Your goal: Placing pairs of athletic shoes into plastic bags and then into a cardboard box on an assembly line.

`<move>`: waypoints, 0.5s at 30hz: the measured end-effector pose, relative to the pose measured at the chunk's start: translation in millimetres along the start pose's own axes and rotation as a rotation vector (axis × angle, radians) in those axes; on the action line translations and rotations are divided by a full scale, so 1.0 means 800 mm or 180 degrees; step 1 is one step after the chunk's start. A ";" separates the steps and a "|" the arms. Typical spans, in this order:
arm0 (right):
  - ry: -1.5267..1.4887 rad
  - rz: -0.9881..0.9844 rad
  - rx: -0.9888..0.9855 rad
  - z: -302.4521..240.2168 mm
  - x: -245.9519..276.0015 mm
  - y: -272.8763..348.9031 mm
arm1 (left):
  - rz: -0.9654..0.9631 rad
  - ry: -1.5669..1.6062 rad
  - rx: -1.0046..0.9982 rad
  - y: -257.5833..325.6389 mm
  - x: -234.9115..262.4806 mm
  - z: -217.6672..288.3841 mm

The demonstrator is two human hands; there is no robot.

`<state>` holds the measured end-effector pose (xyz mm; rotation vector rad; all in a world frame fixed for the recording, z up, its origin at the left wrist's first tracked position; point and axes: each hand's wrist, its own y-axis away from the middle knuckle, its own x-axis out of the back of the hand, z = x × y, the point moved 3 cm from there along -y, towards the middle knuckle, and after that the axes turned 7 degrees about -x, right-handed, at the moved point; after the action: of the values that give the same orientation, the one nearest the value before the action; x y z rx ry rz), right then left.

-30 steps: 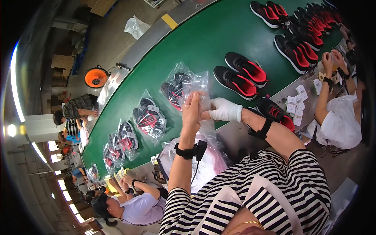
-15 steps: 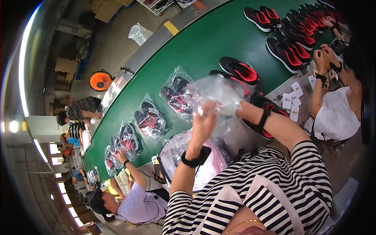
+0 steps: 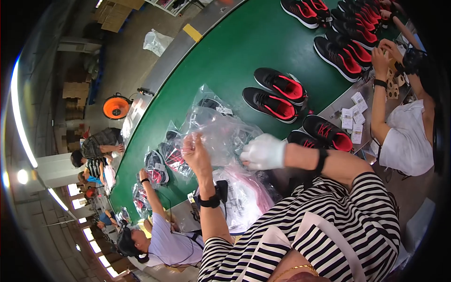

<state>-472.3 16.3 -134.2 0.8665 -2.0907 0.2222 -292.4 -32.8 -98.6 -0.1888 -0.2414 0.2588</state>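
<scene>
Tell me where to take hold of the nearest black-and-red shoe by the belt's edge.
Probably grip the black-and-red shoe at its open red-lined collar, coming from above: it lies sole-down on the table edge, opening upward, with a second shoe close beside it.

clear plastic bag (image 3: pixel 221 134), crumpled, held up

Belt (image 3: pixel 225 56) green; shoes (image 3: pixel 275 94) black, red lining; bag (image 3: pixel 221 131) clear; right hand (image 3: pixel 263 151) white glove; sleeves (image 3: pixel 329 225) black-white stripes.
</scene>
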 end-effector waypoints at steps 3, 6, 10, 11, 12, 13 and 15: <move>-0.0884 0.1854 0.0098 0.068 0.043 0.039 | -0.0099 -0.0503 -0.0163 -0.009 0.004 -0.010; 0.0312 0.2220 -0.0747 0.171 0.030 0.045 | -0.0213 -0.0571 -0.0196 -0.011 -0.019 -0.031; 0.1755 -0.0019 -0.1442 0.234 -0.051 0.011 | -0.0395 -0.0426 0.0165 -0.017 -0.043 -0.028; 0.1825 0.0214 -0.1418 0.235 -0.059 -0.001 | -0.0395 -0.0442 0.0188 -0.017 -0.041 -0.027; 0.1812 0.0193 -0.1417 0.245 -0.064 -0.001 | -0.0337 -0.0373 0.0383 -0.014 -0.035 -0.027; 0.1512 0.0223 -0.1251 0.257 -0.065 0.001 | -0.0282 -0.0297 0.0577 -0.013 -0.032 -0.030; 0.1155 0.0405 -0.0985 0.265 -0.044 0.001 | -0.0195 -0.0374 0.0445 -0.012 -0.013 -0.043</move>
<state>-593.9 -58.4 -295.1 0.4683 -1.7787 0.1082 -291.4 -50.2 -131.3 -0.0275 -0.3438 0.2254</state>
